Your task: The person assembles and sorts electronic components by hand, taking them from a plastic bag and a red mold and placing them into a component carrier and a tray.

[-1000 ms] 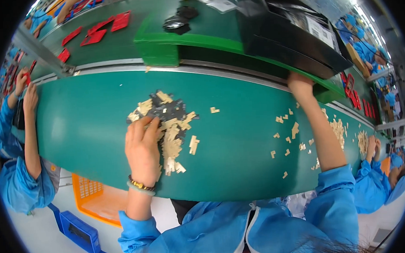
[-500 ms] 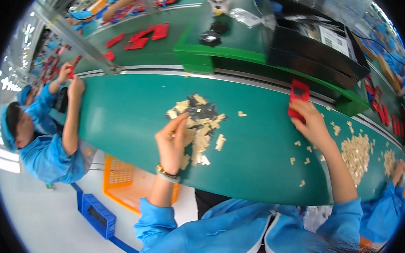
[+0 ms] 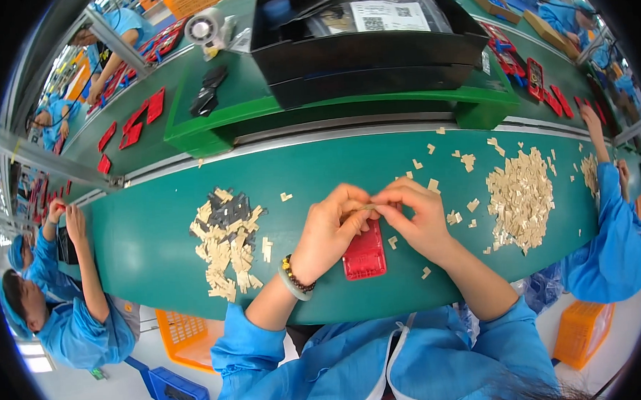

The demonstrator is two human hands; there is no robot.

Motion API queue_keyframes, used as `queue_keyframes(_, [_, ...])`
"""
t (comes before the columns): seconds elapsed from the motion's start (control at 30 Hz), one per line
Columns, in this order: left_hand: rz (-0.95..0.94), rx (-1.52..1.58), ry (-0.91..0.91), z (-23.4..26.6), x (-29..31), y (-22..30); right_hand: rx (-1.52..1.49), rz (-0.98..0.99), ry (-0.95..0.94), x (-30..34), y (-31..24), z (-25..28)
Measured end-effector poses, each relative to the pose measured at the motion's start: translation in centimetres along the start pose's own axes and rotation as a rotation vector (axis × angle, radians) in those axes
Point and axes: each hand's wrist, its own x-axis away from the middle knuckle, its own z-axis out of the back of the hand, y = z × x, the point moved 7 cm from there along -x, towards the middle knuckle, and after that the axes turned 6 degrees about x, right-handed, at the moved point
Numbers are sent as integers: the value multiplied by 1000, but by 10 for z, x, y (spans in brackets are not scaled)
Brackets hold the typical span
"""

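Green conveyor belt (image 3: 158,243) fills the working surface, curving with the lens from left to right. At its centre we see both hands meeting above the belt. Our left hand (image 3: 329,232) and right hand (image 3: 418,217) pinch a small beige strip (image 3: 366,208) between thumbs and forefingers — fingertips drawn narrow, closed on the piece from both ends. The strip is thin, pale tan and flat; finer detail is too small to tell.

Directly below the hands, lying flat on the belt near its front edge, is a red rectangular part (image 3: 364,255) with a slightly glossy face. It is partly covered by the left palm.

To the left of the hands lies a mixed pile of beige and dark grey pieces (image 3: 225,236). To the right lies a larger pile of beige pieces (image 3: 524,198), with loose ones scattered between it and the hands.

Behind the belt a green shelf (image 3: 210,133) carries a black bin (image 3: 367,48). A beaded bracelet (image 3: 294,276) sits on the left wrist. Other workers in blue sleeves (image 3: 616,244) stand at both ends — well apart from our hands.
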Motion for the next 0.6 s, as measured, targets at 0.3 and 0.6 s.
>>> queue_keyframes(0.3, [-471, -463, 239, -24, 12, 35, 231, -92, -83, 6, 12, 1])
queue_keyframes(0.6, [139, 675, -20, -27, -3, -18, 109, -11, 22, 1, 5, -6])
